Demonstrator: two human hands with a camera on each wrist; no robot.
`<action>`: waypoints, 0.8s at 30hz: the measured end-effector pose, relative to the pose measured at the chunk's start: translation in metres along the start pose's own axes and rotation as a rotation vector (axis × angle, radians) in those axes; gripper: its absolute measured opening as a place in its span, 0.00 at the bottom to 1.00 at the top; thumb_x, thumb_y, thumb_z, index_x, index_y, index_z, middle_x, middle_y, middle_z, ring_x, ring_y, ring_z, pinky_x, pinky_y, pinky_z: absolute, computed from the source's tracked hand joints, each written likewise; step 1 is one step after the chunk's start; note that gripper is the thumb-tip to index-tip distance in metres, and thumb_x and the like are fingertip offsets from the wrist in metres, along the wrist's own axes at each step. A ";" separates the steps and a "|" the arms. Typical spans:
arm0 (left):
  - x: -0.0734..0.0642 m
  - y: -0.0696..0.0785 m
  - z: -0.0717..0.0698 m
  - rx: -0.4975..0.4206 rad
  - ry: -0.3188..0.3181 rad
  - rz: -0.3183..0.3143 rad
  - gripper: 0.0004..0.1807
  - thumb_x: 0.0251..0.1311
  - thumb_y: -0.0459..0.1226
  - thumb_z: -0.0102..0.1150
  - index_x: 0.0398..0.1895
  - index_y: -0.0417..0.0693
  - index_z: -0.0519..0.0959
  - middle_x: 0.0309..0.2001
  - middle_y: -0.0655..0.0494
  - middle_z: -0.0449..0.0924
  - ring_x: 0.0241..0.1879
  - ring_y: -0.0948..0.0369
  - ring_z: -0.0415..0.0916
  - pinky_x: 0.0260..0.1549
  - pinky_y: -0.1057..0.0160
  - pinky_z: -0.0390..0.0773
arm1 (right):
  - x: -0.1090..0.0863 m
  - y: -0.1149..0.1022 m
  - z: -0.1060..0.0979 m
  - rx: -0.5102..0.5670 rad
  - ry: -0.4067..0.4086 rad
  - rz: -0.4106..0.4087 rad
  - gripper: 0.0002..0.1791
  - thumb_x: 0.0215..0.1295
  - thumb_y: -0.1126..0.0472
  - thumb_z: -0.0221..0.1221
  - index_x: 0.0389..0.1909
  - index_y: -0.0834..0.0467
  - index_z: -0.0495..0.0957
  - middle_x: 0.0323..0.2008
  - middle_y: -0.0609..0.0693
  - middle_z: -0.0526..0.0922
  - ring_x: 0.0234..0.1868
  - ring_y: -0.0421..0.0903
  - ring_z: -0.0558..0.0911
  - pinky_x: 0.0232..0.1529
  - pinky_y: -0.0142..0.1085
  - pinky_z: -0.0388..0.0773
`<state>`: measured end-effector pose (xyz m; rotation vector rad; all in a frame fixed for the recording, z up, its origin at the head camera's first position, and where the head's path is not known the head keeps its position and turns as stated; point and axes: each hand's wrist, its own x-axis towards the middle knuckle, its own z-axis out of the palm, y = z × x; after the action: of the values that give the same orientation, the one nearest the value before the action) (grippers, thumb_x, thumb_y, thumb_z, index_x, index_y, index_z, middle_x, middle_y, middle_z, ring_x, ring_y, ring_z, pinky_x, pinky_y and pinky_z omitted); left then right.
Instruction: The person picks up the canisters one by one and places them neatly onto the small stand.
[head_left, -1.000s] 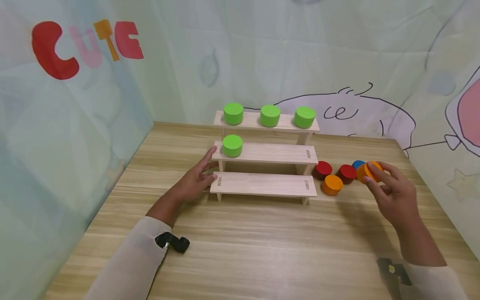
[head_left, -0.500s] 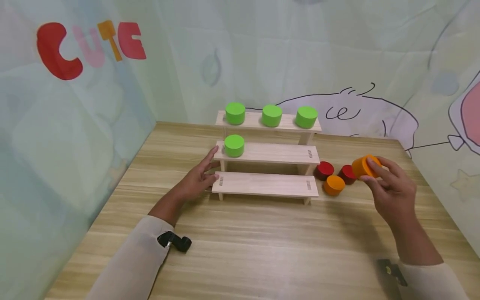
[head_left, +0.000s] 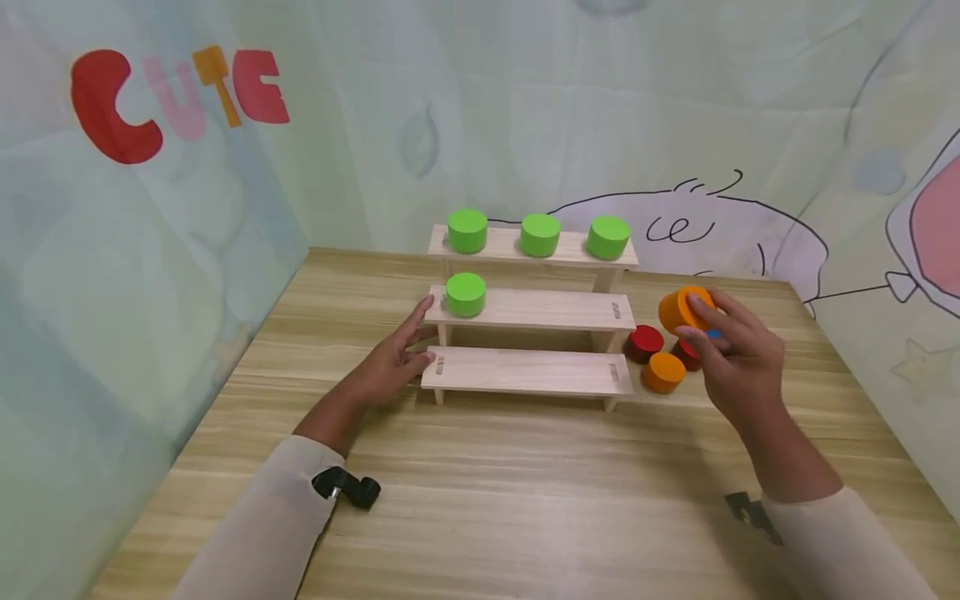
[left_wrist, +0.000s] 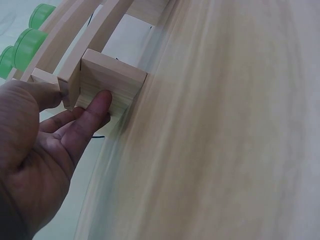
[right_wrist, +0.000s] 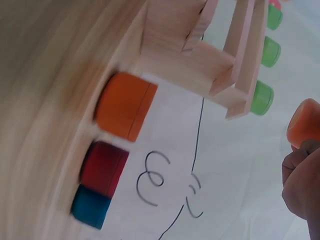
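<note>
My right hand [head_left: 746, 362] pinches an orange round block [head_left: 677, 310] between thumb and fingers, tilted and raised above the table. In the right wrist view that orange block [right_wrist: 305, 122] shows at the right edge. My left hand [head_left: 386, 367] grips the left end of a three-tier wooden shelf [head_left: 525, 371], thumb by the bottom tier and a finger by the middle one. Three green round blocks stand along the top tier, one of them a green block [head_left: 539, 235] near its middle. Another green block [head_left: 466, 295] sits at the middle tier's left end.
Right of the shelf on the table lie an orange block [head_left: 663, 372], a red block [head_left: 644, 343], a second red block [head_left: 686, 354] partly hidden by my hand, and a blue block [right_wrist: 91, 206]. Printed cloth walls [head_left: 360, 167] border the table behind and at the sides.
My right hand has lifted the orange block off the group on the table and carried it left and up toward the shelf. The left hand stays at the shelf's left end.
</note>
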<state>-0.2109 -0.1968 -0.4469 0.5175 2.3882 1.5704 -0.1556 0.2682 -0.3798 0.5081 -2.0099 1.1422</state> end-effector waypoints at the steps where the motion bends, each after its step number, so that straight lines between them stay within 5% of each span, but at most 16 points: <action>1: 0.000 0.000 0.000 0.002 0.000 0.000 0.50 0.84 0.31 0.51 0.89 0.85 0.36 0.86 0.34 0.56 0.70 0.32 0.78 0.59 0.43 0.89 | 0.002 -0.003 0.003 -0.007 -0.007 0.013 0.24 0.66 0.62 0.72 0.62 0.66 0.86 0.67 0.43 0.85 0.44 0.26 0.82 0.27 0.13 0.71; 5: 0.001 -0.001 0.000 0.010 0.000 -0.004 0.50 0.84 0.31 0.51 0.89 0.86 0.37 0.86 0.34 0.57 0.70 0.31 0.78 0.60 0.43 0.89 | 0.009 -0.017 0.016 -0.027 -0.018 0.095 0.28 0.65 0.76 0.70 0.66 0.59 0.85 0.68 0.54 0.85 0.50 0.27 0.84 0.32 0.14 0.76; 14: 0.000 -0.001 0.000 -0.015 -0.002 -0.013 0.51 0.84 0.31 0.50 0.89 0.86 0.36 0.87 0.35 0.56 0.71 0.32 0.77 0.61 0.43 0.88 | 0.027 -0.035 0.043 0.051 -0.024 0.170 0.26 0.71 0.73 0.68 0.68 0.59 0.83 0.69 0.61 0.84 0.61 0.31 0.84 0.41 0.17 0.83; 24: -0.001 0.002 0.000 -0.018 0.000 -0.006 0.51 0.84 0.30 0.50 0.89 0.87 0.37 0.86 0.35 0.56 0.71 0.33 0.78 0.60 0.44 0.89 | 0.048 -0.048 0.075 0.094 -0.033 0.197 0.23 0.75 0.66 0.66 0.70 0.57 0.82 0.72 0.57 0.82 0.61 0.29 0.82 0.41 0.18 0.83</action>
<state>-0.2099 -0.1964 -0.4456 0.5068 2.3716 1.5878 -0.1864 0.1801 -0.3405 0.3839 -2.0780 1.3601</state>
